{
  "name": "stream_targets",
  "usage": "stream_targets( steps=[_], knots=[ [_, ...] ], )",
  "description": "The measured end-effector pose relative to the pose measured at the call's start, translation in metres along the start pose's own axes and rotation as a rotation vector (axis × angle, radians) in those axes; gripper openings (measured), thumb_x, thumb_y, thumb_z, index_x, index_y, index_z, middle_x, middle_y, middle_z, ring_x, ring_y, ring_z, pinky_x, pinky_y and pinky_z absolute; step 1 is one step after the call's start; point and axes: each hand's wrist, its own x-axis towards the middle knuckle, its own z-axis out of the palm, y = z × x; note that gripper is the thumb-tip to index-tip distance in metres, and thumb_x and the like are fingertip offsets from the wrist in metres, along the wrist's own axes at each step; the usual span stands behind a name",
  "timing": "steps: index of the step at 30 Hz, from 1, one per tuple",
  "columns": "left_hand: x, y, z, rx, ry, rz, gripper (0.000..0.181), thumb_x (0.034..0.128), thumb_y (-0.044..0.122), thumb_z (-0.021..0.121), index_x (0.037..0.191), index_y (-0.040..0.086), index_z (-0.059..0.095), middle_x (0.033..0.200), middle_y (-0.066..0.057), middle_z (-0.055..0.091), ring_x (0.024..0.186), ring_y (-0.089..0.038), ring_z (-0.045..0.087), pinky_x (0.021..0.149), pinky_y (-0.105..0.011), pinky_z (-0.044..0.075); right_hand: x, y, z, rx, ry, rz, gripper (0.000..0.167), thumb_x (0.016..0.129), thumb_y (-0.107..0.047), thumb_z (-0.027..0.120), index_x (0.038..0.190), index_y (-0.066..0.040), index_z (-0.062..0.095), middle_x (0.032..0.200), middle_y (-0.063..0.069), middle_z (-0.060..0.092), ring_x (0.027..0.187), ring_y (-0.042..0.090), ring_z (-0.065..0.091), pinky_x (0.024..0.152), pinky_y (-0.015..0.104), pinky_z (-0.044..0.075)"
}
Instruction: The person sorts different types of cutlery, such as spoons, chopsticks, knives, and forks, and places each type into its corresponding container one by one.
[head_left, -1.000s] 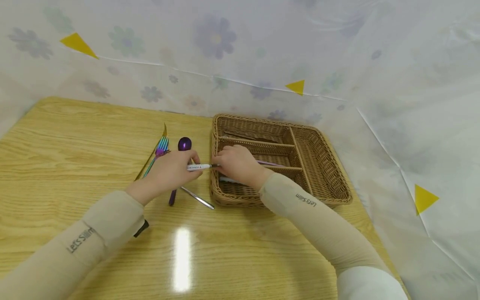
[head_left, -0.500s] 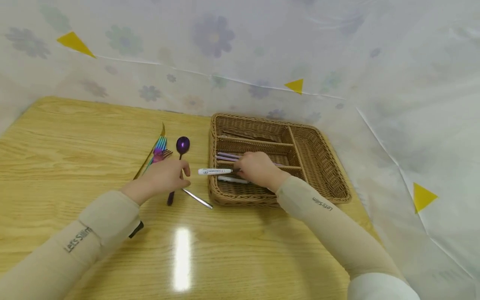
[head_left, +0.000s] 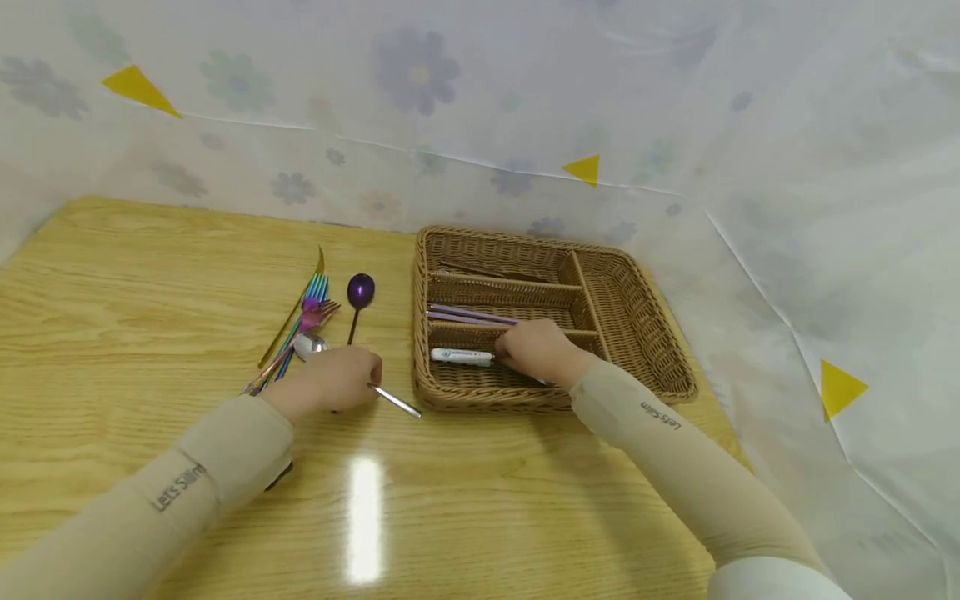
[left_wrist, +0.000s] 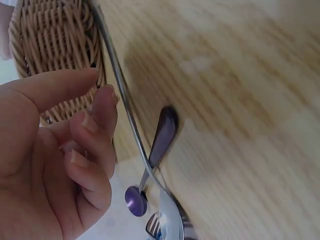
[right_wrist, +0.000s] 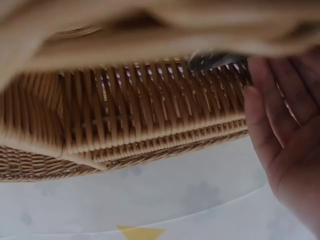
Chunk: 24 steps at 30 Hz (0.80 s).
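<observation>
Backdrop point(head_left: 262, 158): a pale sheet printed with soft flowers.
Table point(head_left: 465, 500): light wood, with a bright reflection near its front.
Basket point(head_left: 453, 398): brown wicker, on the right part of the table, split into three side-by-side compartments and one long one at the right end.
Right hand point(head_left: 542, 352): in the basket's front compartment, lower than half a second ago. Its fingers are bent at the dark end of a white marker; the rim hides their tips in the wrist view, so I cannot tell whether they clamp it.
Left hand point(head_left: 341, 379): now nearer the viewer than half a second ago, when it was beside the basket's left edge. Its fingers are loosely bent, thumb and forefinger tips slightly apart, just beside a silver spoon's handle; contact is unclear.
Silver spoon point(head_left: 309, 345): on the table, handle pointing toward the basket's front corner; its bowl has come into view.
Purple spoon point(head_left: 361, 291): on the table, bowl away from the viewer.
Forks point(head_left: 317, 289): rainbow and pink, overlapping, left of the purple spoon.
Purple sticks point(head_left: 468, 315): in the middle compartment, less covered by the right hand than before.
Marker point(head_left: 459, 357): inside the front compartment; half a second ago it stuck out over the basket's left rim.
</observation>
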Motion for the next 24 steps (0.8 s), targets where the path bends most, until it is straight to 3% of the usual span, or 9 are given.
stream_targets(
  steps=[5,8,13,19,24],
  knots=[
    [0.004,0.002,0.008,0.097,0.022,0.016,0.009,0.0751,0.004,0.061,0.084,0.007,0.06,0.079,-0.008,0.064,0.072,-0.023,0.06,0.063,-0.037,0.05,0.001,-0.001,0.004,0.024,-0.026,0.006,0.015,0.091,-0.014,0.059,0.1,-0.012,0.071,0.094,0.003,0.072,0.082,0.016,0.067,0.072,0.03,0.055],
    [0.006,0.002,0.014,0.155,0.055,0.02,0.008,0.0759,0.003,0.059,0.079,0.008,0.056,0.075,-0.009,0.062,0.069,-0.025,0.06,0.061,-0.039,0.051,0.002,-0.002,0.006,0.036,-0.022,0.005,0.018,0.092,-0.011,0.057,0.102,-0.012,0.071,0.097,0.004,0.072,0.086,0.017,0.068,0.074,0.031,0.055],
    [0.009,0.005,0.023,0.263,0.124,0.036,0.012,0.0847,0.003,0.055,0.075,0.009,0.051,0.071,-0.011,0.061,0.067,-0.028,0.061,0.059,-0.042,0.053,0.003,-0.001,0.008,0.044,-0.009,-0.001,0.018,0.092,-0.011,0.056,0.101,-0.012,0.072,0.096,0.003,0.072,0.084,0.016,0.068,0.074,0.031,0.055],
    [0.013,0.011,0.029,0.468,0.138,0.042,0.007,0.0877,0.005,0.057,0.081,0.005,0.057,0.07,-0.01,0.061,0.062,-0.025,0.061,0.055,-0.04,0.054,0.002,-0.002,0.005,0.034,-0.031,-0.006,0.014,0.091,-0.015,0.058,0.097,-0.011,0.071,0.089,0.003,0.071,0.076,0.015,0.066,0.07,0.031,0.054],
    [0.017,0.011,0.034,0.703,0.18,0.137,0.013,0.0869,0.006,0.058,0.074,0.007,0.055,0.062,-0.002,0.055,0.055,-0.014,0.055,0.051,-0.029,0.051,0.003,-0.003,0.002,0.002,-0.044,0.007,0.01,0.091,-0.02,0.06,0.086,-0.013,0.066,0.072,-0.001,0.063,0.059,0.01,0.053,0.055,0.027,0.043]
  ],
)
